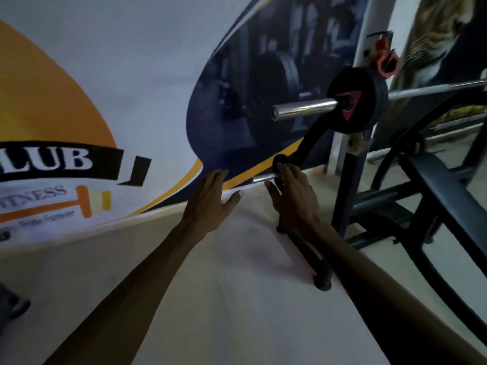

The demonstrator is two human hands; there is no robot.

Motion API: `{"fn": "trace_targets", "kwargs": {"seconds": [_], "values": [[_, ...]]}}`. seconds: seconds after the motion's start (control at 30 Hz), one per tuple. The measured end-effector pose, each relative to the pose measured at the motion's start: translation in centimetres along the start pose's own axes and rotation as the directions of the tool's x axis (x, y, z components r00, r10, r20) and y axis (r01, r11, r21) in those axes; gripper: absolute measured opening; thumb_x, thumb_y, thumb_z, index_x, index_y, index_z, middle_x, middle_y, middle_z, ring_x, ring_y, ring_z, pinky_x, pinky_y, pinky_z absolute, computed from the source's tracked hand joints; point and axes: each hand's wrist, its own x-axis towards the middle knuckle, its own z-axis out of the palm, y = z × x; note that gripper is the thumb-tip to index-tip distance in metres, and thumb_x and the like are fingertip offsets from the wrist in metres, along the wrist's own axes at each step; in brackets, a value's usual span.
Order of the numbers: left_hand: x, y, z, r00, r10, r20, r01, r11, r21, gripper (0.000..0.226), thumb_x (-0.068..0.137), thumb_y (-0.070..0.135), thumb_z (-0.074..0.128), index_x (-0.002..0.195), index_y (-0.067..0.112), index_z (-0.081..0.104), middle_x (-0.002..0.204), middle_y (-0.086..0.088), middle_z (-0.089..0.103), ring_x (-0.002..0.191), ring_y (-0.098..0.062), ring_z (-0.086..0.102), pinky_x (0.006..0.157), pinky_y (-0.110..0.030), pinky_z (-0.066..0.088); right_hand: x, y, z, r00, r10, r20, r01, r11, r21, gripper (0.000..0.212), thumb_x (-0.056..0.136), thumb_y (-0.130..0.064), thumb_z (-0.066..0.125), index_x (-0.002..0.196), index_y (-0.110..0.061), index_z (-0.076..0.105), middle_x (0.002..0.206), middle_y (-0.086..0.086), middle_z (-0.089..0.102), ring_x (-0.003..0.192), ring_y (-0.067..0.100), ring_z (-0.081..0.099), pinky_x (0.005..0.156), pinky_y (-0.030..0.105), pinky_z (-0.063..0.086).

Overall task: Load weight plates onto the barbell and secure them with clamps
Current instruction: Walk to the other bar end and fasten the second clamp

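The barbell's chrome sleeve [303, 109] juts left from the rack, with black weight plates [358, 101] bearing red triangles seated on it. An orange clamp [386, 59] hangs on the rack upright above the plates. Lower down, a small black weight plate [279, 161] sits on a short chrome storage peg [263, 178]. My right hand [292, 193] wraps this plate, fingers over its top edge and thumb under the peg. My left hand [213, 198] hovers just left of the peg's tip, fingers spread, holding nothing.
A printed gym banner [131, 101] covers the wall right behind the peg and sleeve. The black rack frame and bench [432, 196] fill the right side. A rack foot bar [305, 254] lies on the pale floor under my right forearm.
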Motion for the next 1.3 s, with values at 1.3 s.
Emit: {"fn": "trace_targets", "kwargs": {"seconds": [1.3], "values": [[60.6, 18.4, 22.4, 0.532, 0.847, -0.021, -0.62, 0.372, -0.69, 0.048, 0.102, 0.039, 0.063, 0.145, 0.019, 0.056, 0.146, -0.008, 0.06, 0.134, -0.023, 0.056, 0.108, -0.029, 0.043, 43.1, 22.6, -11.9, 0.643, 0.479, -0.597, -0.665, 0.736, -0.125, 0.027, 0.098, -0.035, 0.063, 0.091, -0.01, 0.071, 0.089, 0.011, 0.073, 0.089, 0.031, 0.068, 0.072, 0.039, 0.051]]}}
